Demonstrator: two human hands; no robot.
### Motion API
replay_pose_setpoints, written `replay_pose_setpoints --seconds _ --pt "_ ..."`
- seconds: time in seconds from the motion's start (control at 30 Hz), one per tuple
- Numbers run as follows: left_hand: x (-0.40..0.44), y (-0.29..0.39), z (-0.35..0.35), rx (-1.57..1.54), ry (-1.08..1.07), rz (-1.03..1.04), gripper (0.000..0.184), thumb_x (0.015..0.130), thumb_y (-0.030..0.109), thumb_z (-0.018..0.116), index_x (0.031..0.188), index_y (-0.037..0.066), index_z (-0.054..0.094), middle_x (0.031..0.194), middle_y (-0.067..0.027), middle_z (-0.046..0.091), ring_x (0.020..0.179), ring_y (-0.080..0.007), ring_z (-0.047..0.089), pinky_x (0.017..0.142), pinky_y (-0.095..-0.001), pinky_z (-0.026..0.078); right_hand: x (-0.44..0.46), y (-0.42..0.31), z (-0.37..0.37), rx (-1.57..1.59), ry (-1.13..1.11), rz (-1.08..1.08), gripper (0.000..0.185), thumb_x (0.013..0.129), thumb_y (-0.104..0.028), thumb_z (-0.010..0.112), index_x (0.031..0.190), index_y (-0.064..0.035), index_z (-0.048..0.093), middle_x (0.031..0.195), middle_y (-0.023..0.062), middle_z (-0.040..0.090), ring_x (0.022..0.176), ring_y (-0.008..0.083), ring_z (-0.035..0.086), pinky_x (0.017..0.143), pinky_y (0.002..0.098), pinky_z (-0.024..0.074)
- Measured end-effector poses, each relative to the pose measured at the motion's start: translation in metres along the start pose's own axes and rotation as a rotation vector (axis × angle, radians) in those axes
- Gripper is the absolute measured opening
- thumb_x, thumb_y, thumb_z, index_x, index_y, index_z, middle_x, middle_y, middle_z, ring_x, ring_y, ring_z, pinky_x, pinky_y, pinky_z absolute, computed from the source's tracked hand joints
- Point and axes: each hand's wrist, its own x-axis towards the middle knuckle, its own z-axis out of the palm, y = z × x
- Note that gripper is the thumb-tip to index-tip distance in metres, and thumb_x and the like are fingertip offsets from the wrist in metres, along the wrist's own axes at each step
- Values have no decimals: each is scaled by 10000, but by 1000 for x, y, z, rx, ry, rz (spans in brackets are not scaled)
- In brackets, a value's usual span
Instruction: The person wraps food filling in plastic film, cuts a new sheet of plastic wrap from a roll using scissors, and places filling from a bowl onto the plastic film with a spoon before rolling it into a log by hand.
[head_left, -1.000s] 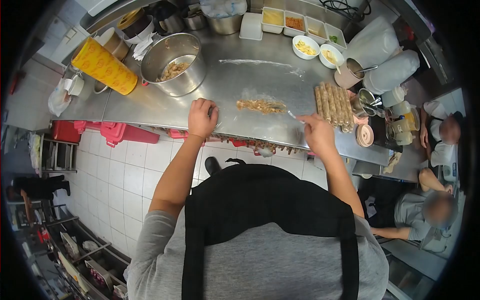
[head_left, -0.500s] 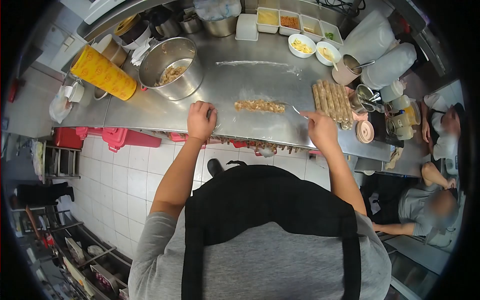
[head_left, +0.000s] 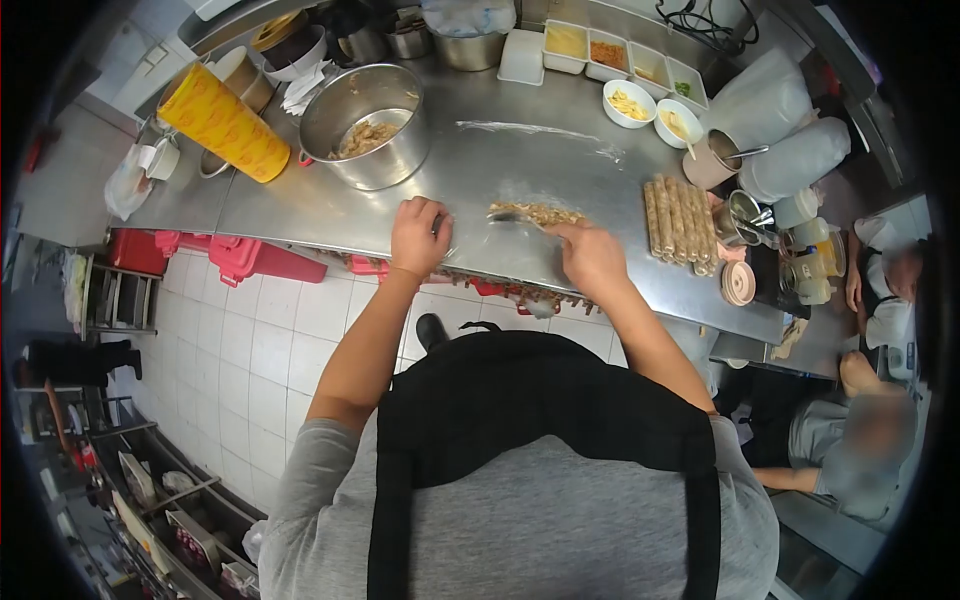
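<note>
A strip of chopped, pale-brown filling (head_left: 545,212) lies on clear plastic film spread over the steel counter. My right hand (head_left: 595,262) is closed round a metal spoon (head_left: 512,217), whose bowl lies along the near side of the filling at its left end. At the counter's front edge, to the left of the strip, my left hand (head_left: 420,236) rests with curled fingers. Crinkled film shows beside it; what its fingers hold, if anything, is hidden. A large steel pot (head_left: 395,155) with more filling inside stands behind my left hand.
Several film-wrapped rolls (head_left: 680,225) lie side by side at the right. White bowls (head_left: 628,104) and trays of ingredients stand at the back. A yellow patterned cylinder (head_left: 225,122) leans at the left. Two people (head_left: 850,440) are at the far right.
My right hand has moved left with the spoon, from the filling's right end along its near side. My left hand stays at the counter edge. The camera view has shifted slightly.
</note>
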Motion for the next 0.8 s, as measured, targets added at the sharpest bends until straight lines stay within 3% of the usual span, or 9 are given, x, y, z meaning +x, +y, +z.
replay_pose_setpoints --seconds 0.03,0.13,0.27,0.43,0.5,0.57,0.63,0.7,0.8 --pt "1 0 0 -4 0 -4 110 764 110 691 848 78 628 856 -97 581 838 -319 532 755 -414 455 3 -1 -4 9 -24 57 325 806 -65 534 1033 -202 723 1000 164 658 884 371 640 762 466 516" --pt "2 0 -1 -3 5 14 112 765 108 689 853 76 627 856 -103 581 833 -322 534 754 -416 455 14 -7 -27 141 6 51 319 817 -67 531 1030 -206 723 999 161 659 897 370 640 772 465 518" --pt "1 0 -3 -6 -11 -1 129 771 108 683 872 67 614 855 -105 580 831 -320 538 747 -414 457 39 -14 -20 -98 -144 -2 308 826 -52 548 1037 -201 717 990 155 661 877 377 639 762 471 513" --pt "0 -2 -2 -48 1 -49 201 764 103 660 945 50 589 874 -121 569 854 -329 537 759 -426 464 84 -57 -53 126 191 -201 263 829 -64 531 1016 -142 698 957 156 642 891 362 635 778 466 513" --pt "1 -3 -2 -75 24 -44 210 769 77 647 963 41 574 871 -124 569 847 -332 536 754 -425 460 123 -89 -49 142 214 -321 234 820 -72 537 987 -123 693 998 175 627 932 372 629 794 460 516" --pt "0 -5 -2 -103 49 -38 215 776 40 636 977 35 559 867 -124 572 833 -335 535 742 -420 455 163 -127 -27 -58 179 -416 231 807 -72 547 975 -101 702 1022 184 617 956 375 630 811 450 522" --pt "0 -8 -2 -122 56 -26 208 773 24 623 968 33 551 873 -129 573 833 -343 536 739 -422 452 197 -170 -5 -217 -3 -431 215 807 -96 560 926 -23 724 1113 166 633 993 327 645 831 448 535" --pt "-2 -10 1 -147 34 -38 218 767 25 626 971 31 549 892 -130 576 847 -346 536 747 -423 450 223 -188 34 -297 -91 -431 225 818 -90 537 953 -86 717 1027 111 637 1011 318 618 828 461 494" --pt "-4 -13 -8 -190 -36 -41 288 747 70 669 1008 32 555 959 -134 576 905 -349 532 794 -423 444 221 -180 45 -400 130 -661 197 829 -121 552 927 -112 722 1017 71 658 1029 274 610 876 443 446"
